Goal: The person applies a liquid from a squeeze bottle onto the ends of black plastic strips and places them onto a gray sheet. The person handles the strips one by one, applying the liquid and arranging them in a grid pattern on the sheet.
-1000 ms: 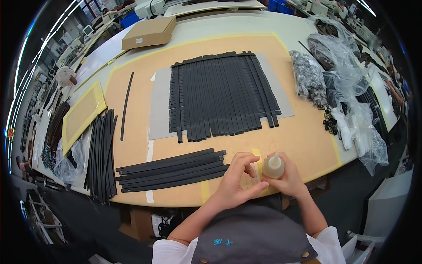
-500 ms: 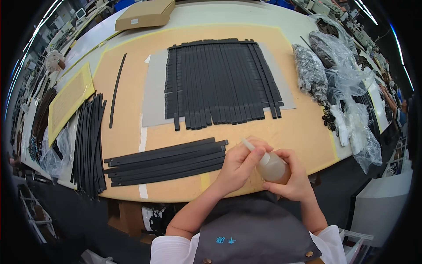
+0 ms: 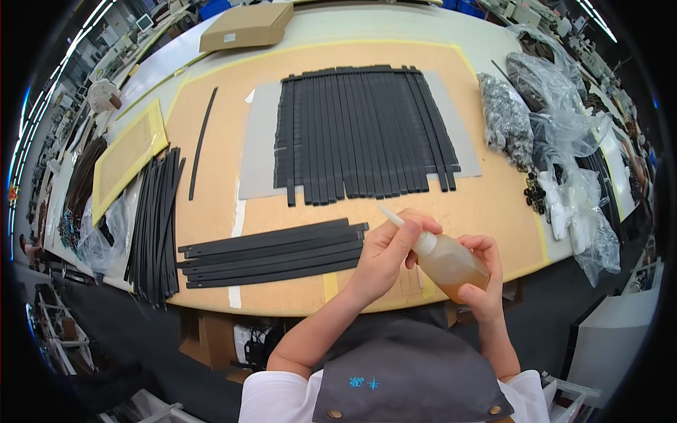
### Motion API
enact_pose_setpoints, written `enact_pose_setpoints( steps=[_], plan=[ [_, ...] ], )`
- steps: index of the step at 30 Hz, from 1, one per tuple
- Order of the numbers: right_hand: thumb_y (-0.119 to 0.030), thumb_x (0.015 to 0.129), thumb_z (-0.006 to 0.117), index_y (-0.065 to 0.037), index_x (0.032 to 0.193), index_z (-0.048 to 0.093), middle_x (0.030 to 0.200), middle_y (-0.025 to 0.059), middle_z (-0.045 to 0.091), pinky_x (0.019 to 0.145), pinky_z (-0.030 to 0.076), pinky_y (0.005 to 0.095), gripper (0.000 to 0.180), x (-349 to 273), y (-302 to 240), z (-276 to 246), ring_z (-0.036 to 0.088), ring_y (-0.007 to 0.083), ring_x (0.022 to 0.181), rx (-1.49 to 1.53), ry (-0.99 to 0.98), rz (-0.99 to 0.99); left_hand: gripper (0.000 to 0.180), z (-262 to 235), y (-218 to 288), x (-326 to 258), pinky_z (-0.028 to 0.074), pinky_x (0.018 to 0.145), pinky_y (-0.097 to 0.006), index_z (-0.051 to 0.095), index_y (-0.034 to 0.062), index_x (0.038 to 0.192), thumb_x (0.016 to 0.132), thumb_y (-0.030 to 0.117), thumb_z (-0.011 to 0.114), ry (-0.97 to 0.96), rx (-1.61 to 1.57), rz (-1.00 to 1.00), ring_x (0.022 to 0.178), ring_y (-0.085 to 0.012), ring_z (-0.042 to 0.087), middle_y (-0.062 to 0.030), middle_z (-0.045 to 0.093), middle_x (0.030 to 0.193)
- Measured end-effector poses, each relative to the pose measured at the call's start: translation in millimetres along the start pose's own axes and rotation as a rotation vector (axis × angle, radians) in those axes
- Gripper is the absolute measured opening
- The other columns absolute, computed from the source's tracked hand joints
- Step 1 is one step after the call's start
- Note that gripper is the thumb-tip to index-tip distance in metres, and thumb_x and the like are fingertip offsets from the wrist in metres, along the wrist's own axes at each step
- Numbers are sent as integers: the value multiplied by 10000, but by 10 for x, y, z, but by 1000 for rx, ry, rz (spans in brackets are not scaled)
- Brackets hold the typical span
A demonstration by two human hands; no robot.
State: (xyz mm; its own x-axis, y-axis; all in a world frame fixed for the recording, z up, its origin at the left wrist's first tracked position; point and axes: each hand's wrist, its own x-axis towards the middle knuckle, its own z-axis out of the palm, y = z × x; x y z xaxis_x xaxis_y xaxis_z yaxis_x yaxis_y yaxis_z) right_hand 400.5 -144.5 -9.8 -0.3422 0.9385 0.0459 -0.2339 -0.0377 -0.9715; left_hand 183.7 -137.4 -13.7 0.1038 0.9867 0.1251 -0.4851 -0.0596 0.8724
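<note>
Over the table's near edge, both my hands are on a translucent squeeze bottle [image 3: 450, 262] with a long white nozzle, tilted so its tip points up and left. Amber liquid shows in its lower part. My left hand [image 3: 386, 255] grips the cap and base of the nozzle between thumb and fingers. Wrapped round the body from the right is my right hand [image 3: 486, 282]. Left of my hands lies a row of flat black straps [image 3: 275, 255]. Beyond them, a panel of black strips [image 3: 356, 134] laid side by side rests on a grey sheet [image 3: 255, 151].
A loose bundle of black strips [image 3: 156, 225] hangs over the left edge, near a yellow-bordered board [image 3: 129, 161]. One single strip [image 3: 203, 144] lies apart. Clear plastic bags [image 3: 564, 130] and small black parts [image 3: 534, 192] crowd the right side. A cardboard box [image 3: 247, 27] sits at the back.
My right hand has shifted right and lower along the bottle, uncovering more of its body and the amber liquid. The whole view has shifted slightly. Straps and panel lie as before.
</note>
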Motion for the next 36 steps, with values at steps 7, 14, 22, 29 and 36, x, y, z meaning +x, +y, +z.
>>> enact_pose_setpoints(
  steps=[7, 14, 22, 29, 36],
  plan=[
    [-370, 668, 966, -173, 1501, 269, 1440, 42, 433, 1134, 372, 432, 1104, -29, 215, 286, 441, 223, 1346, 246, 154, -327, 454, 256, -261, -18, 454, 729, -286, 628, 82, 1234, 1096, 443, 388, 4, -463, 77, 875, -133, 556, -98, 627, 1207],
    [-527, 782, 835, -177, 1434, 394, 1390, 34, 534, 1069, 430, 438, 862, 91, 101, 462, 501, 230, 1289, 381, 243, -316, 466, 493, -404, -47, 488, 765, -246, 608, 83, 1274, 1090, 457, 400, -60, -507, 242, 1069, -139, 570, -99, 532, 1350],
    [-385, 781, 877, -126, 1453, 371, 1394, 100, 547, 978, 546, 423, 881, 941, 108, 187, 545, 260, 1291, 411, 87, -357, 344, 342, -804, -28, 459, 825, -288, 534, 22, 1304, 968, 55, 601, -90, 57, 285, 937, -167, 562, -71, 595, 1054],
    [-381, 724, 929, -71, 1341, 392, 1282, 148, 556, 966, 557, 454, 875, 1323, 408, -14, 633, 319, 1171, 102, -61, -375, 114, 565, -539, 66, 479, 779, -404, 604, 46, 884, 935, 136, 652, -499, 395, 287, 841, -296, 579, -99, 578, 900],
    [-284, 629, 991, -87, 1281, 415, 1214, 129, 558, 957, 565, 483, 892, 1199, 412, 104, 639, 374, 1151, 259, -63, -310, 128, 434, -944, -77, 479, 842, -418, 611, 83, 932, 963, 207, 616, -518, 490, 132, 912, -301, 587, -96, 587, 914]
  ],
)
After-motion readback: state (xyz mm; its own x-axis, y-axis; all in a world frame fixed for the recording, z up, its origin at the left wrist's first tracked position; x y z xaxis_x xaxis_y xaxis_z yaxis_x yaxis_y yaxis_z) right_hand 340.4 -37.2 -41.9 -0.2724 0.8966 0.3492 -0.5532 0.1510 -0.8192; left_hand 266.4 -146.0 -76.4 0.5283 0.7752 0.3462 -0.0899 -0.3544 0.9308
